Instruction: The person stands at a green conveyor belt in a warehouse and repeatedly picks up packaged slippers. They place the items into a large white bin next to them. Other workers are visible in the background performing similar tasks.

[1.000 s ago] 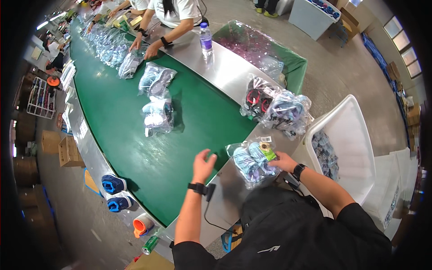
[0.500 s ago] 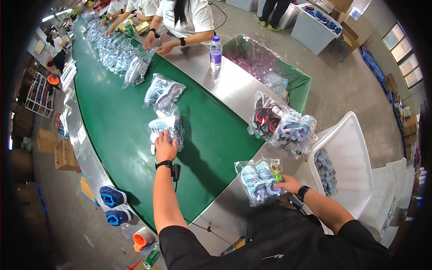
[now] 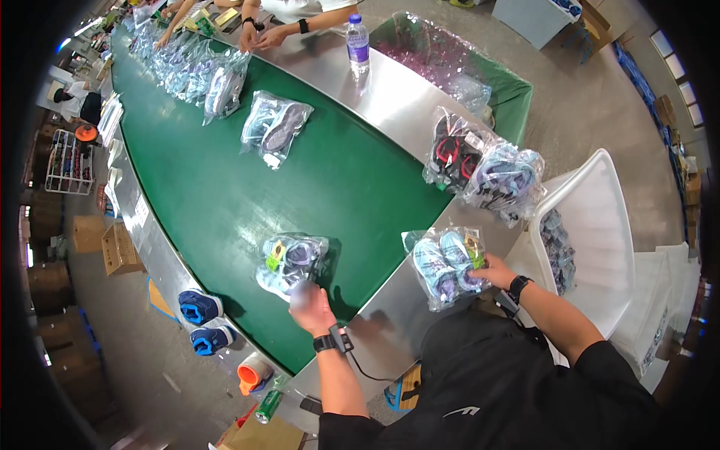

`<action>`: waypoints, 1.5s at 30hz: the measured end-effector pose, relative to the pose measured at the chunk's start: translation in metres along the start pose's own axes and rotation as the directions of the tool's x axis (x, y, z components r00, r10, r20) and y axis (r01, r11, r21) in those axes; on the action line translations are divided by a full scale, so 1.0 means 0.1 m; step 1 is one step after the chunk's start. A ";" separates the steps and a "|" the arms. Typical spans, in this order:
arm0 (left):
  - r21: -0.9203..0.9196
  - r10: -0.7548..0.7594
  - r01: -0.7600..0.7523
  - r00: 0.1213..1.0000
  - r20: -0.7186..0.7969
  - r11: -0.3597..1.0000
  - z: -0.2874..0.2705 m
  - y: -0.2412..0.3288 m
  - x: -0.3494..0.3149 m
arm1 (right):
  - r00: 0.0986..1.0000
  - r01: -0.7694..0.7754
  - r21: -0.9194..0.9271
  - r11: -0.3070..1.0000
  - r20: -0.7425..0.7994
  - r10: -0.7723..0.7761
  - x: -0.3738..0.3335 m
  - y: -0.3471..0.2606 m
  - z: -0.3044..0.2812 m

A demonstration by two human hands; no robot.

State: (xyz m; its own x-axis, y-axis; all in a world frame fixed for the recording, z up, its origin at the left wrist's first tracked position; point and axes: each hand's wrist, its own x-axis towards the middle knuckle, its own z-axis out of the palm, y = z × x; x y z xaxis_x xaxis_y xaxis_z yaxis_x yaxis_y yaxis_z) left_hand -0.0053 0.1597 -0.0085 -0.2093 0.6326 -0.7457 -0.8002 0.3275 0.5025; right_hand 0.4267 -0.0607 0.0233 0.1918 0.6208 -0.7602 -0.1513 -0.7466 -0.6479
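On the green conveyor belt (image 3: 202, 165) lies a clear plastic bag of light-blue and grey shoes (image 3: 289, 259), with a green-and-yellow tag facing up. My left hand (image 3: 311, 311) is at the near edge of this bag; its fingers are blurred, so their grip does not show. At the belt's metal end, my right hand (image 3: 493, 271) pinches the side of another bag of light-blue shoes (image 3: 444, 266), which also has a green tag. Farther along the belt sits a third bagged pair (image 3: 276, 126), a dark sole showing.
Bagged black-and-red shoes (image 3: 450, 150) and a bagged light-blue pair (image 3: 506, 176) rest on the metal ledge. A white bin (image 3: 600, 225) stands at right. A water bottle (image 3: 358, 46), loose navy shoes (image 3: 201, 307) and an orange-rimmed cup (image 3: 253, 375) line the edges. Co-workers' hands (image 3: 262, 36) are at the far side.
The bag by my left hand has come nearer to me, away from the third bag, and now shows its tagged side. My right hand keeps its bag. The view has shifted.
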 end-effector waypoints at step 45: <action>0.985 -0.632 -0.032 0.763 0.132 0.167 0.20 -1.89 -2.49 | 0.930 0.269 0.699 0.662 -0.368 0.010 -1.87 2.36 -2.41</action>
State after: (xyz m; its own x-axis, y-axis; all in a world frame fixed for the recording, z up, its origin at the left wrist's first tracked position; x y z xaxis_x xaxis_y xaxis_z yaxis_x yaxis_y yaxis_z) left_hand 0.2088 -0.0455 0.0912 0.4202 0.3683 -0.8293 0.4268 0.7263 0.5388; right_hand 0.5886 -0.4101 0.0242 0.5336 0.4817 -0.6952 -0.7263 -0.1601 -0.6684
